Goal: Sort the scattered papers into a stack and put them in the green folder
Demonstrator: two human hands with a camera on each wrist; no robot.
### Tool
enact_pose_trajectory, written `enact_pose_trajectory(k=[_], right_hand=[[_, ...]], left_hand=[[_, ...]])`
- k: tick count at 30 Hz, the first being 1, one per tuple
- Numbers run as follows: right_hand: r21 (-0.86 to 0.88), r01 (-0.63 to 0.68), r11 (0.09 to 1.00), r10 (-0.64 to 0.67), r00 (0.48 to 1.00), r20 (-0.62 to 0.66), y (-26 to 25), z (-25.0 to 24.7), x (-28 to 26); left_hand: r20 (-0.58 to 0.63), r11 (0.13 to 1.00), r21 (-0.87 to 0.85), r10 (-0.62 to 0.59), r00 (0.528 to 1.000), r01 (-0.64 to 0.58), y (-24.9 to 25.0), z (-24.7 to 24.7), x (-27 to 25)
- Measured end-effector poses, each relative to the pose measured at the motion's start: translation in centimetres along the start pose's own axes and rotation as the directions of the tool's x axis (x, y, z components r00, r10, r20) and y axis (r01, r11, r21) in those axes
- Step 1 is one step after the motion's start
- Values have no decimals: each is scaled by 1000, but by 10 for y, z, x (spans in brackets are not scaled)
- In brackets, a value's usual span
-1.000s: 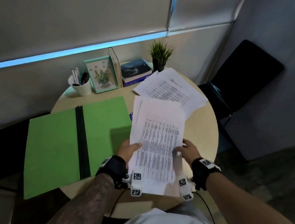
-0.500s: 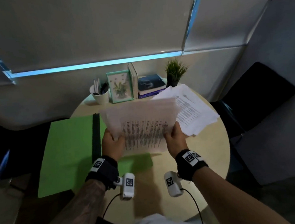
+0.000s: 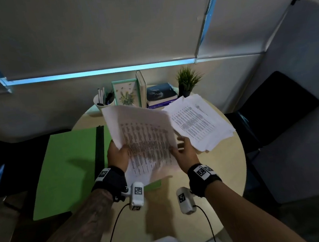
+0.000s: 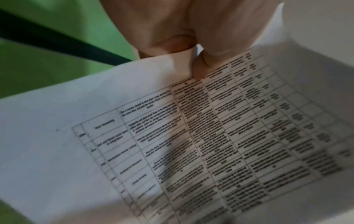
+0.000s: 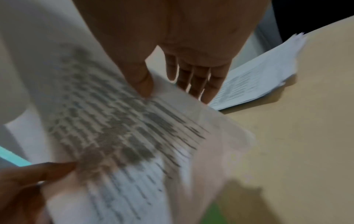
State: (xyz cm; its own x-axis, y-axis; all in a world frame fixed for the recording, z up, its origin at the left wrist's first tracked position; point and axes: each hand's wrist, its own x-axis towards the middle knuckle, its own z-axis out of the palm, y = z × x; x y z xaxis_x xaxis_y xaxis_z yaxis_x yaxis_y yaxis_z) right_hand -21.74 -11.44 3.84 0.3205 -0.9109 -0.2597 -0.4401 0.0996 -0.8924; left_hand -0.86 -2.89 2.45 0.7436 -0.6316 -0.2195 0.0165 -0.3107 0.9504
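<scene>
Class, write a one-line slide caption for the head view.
Left hand grips a sheaf of papers above the open green folder; right hand open beside it.

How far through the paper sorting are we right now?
Roughly midway. Done: the green folder lies open on the table. In hand: the left hand grips a bundle of papers, the right hand open at its edge. Left: the loose pile behind, then filing everything.
</scene>
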Motion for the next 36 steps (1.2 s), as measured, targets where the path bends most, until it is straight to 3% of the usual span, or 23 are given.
enact_pose_trajectory(k=[3,6,9,13,15,19,21,23,25,29,32,36], right_hand=[[-63,-255,965,262,952,157,38,-23,1],[141,-449,882,407,879,249,64,-40,1],[340,-450,826,414,893,176,74,-63,11],[299,-387,872,421,906,-54,81,-114,53],[258,-366,894,408,903,-134,80,-142,81],[224,-375,900,409,902,-136,79,-189,149],[136,-380,915,397,908,-134,85,-207,180],[-63,-403,913,395,911,-116,96,-217,207],[-268,-434,860,415,901,-128,107,-225,228],[-592,-296,750,261,954,-147,123,-229,259],[-709,-166,685,162,984,-73,123,-225,283],[-759,-113,641,216,976,37,125,-215,308]], left_hand=[[-39,989,-26,-149,988,148,-11,11,5],[-27,968,-51,-247,969,245,-32,35,7],[61,948,-63,-310,949,313,-36,67,3],[313,955,184,-283,907,234,-25,106,-26],[428,905,401,-324,844,144,-40,121,-45],[539,713,688,-625,565,132,-82,135,-85],[523,634,772,-675,520,48,-93,135,-98],[477,576,818,-668,571,-10,-102,129,-106],[442,582,813,-631,638,12,-111,126,-111],[376,609,780,-640,670,144,-125,125,-105],[322,549,829,-628,708,110,-124,132,-98],[328,599,791,-582,744,119,-119,154,-90]])
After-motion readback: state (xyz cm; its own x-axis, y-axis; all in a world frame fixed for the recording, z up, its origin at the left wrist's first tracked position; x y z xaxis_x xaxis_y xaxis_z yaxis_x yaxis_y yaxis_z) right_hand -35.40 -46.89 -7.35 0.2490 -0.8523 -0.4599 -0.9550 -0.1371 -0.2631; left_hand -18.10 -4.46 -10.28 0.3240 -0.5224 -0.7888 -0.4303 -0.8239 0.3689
